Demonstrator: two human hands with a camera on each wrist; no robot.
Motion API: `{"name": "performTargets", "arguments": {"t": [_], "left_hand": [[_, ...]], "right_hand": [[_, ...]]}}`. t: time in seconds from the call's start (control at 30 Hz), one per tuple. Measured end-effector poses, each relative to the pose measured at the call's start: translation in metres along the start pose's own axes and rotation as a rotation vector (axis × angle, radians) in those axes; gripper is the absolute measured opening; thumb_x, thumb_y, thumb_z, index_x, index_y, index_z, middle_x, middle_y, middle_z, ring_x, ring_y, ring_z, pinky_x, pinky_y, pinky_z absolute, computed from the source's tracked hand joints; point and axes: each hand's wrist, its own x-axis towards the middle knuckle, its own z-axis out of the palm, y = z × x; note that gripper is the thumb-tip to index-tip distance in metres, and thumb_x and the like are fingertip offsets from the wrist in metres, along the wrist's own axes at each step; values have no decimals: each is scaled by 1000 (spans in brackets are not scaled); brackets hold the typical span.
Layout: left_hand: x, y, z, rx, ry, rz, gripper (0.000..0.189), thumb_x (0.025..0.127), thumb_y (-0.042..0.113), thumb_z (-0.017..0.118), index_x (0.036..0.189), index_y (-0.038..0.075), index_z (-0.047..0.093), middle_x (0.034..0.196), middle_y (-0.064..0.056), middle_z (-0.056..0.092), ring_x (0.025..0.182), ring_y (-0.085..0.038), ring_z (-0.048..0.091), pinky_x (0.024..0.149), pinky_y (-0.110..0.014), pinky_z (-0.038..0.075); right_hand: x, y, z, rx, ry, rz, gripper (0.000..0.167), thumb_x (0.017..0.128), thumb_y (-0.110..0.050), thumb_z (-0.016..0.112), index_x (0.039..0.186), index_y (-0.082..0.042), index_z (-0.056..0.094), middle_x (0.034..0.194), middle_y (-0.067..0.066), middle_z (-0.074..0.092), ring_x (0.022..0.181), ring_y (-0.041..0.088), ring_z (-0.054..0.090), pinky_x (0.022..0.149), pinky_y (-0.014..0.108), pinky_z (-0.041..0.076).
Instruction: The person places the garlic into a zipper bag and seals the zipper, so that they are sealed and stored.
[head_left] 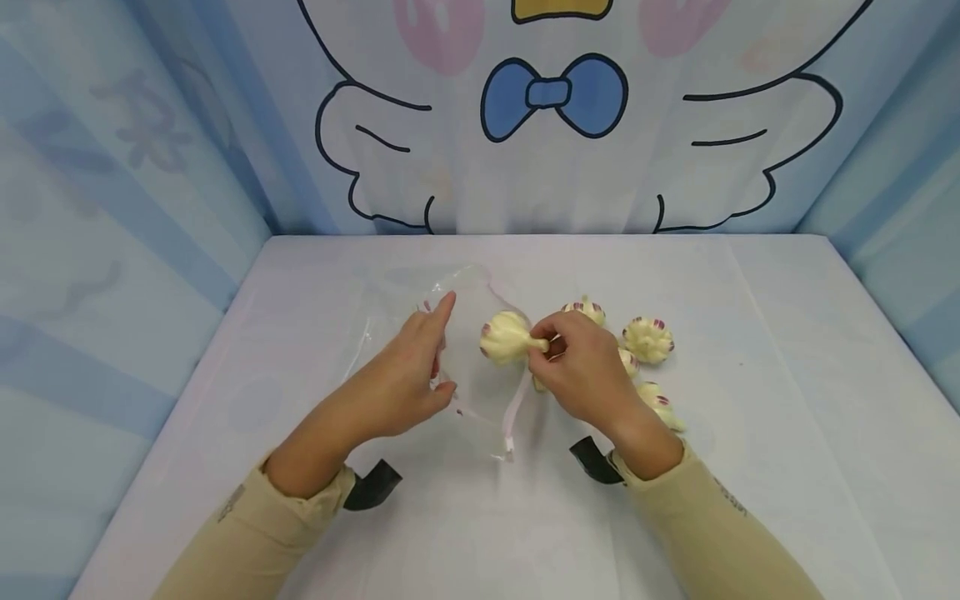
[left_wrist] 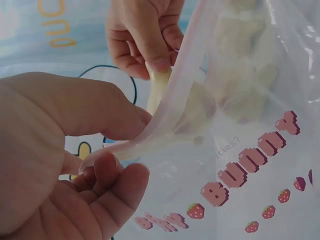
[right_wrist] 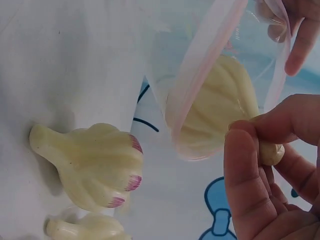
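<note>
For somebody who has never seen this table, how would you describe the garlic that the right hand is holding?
Start from the pale table and find the clear bag with a pink edge, near the middle. At that edge, the right hand holds the garlic by its stem. Only this one is held; the bulbs to its right lie on the table.

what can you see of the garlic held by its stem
The garlic is a glossy, pale yellow bulb that looks like plastic, ribbed into cloves, with pink-purple marks at its wide end and a narrow, blunt stem. It is held sideways, wide end to the left in the head view, at the mouth of the clear bag. The right grip pinches its stem; whether it touches the bag is unclear.
</note>
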Motion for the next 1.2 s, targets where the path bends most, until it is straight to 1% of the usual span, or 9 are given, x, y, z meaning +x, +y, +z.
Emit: {"name": "performTargets", "arguments": {"t": [0.2,0.4,0.6,0.73,0.8,0.93,1.03,1.1,1.2], "left_hand": [[0,1,-1,6,3,-29,97,81,-1,76,156,-7,15,96,-6,46,82,-15,48,74,-29,48],[1,4,-1,-31,-22,-17,98,80,-2,77,156,-8,15,88,-2,47,95,-20,53,106,-40,40],[3,4,1,-49,-39,19,98,79,-1,78,155,-10,16,86,-1,47,82,-13,47,99,-35,44],[5,5,0,-65,-65,7,101,80,0,79,156,-9,14,88,-2,46,80,-14,48,114,-41,27],[6,6,0,-73,-78,-7,102,80,1,79,156,-7,13,88,-2,46,89,-17,52,115,-43,20],[6,7,-2,-104,-93,-13,101,81,1,78,157,-6,12,88,-2,47,113,-27,52,111,-40,33],[7,5,-1,-112,-97,16,99,81,1,78,156,-7,14,86,-1,47,101,-21,55,113,-40,29],[8,4,-1,-105,-99,42,99,81,1,79,155,-8,14,84,0,48,81,-14,50,117,-43,17],[9,5,-2,-101,-104,59,101,80,2,80,156,-8,14,85,0,48,77,-10,47,118,-43,14]], "right_hand": [[0,1,0,-26,15,17,14,86,-5,69,99,1,70,94,10,63,82,22,64,71,38,54],[1,1,2,3,-8,18,18,88,-6,69,104,0,74,96,10,61,84,22,67,71,37,56],[4,0,4,28,-60,36,22,92,-8,68,112,-1,75,102,9,63,89,24,69,74,38,57],[7,1,7,41,-95,22,21,92,-7,69,111,1,71,105,10,66,91,25,69,77,39,57],[9,1,8,49,-115,20,19,92,-7,70,109,1,70,104,10,67,91,25,69,78,40,57],[13,0,10,51,-159,12,16,93,-9,69,107,-1,70,103,8,68,91,24,69,80,40,56],[16,-1,10,41,-191,-6,16,94,-8,69,107,-2,72,103,7,69,91,23,69,81,39,55],[18,-1,10,32,-204,-24,16,94,-8,68,107,-2,74,104,7,70,91,22,69,81,39,56],[20,-2,12,18,-198,-63,17,93,-7,69,107,-1,74,104,8,70,90,22,70,80,38,56]]}}
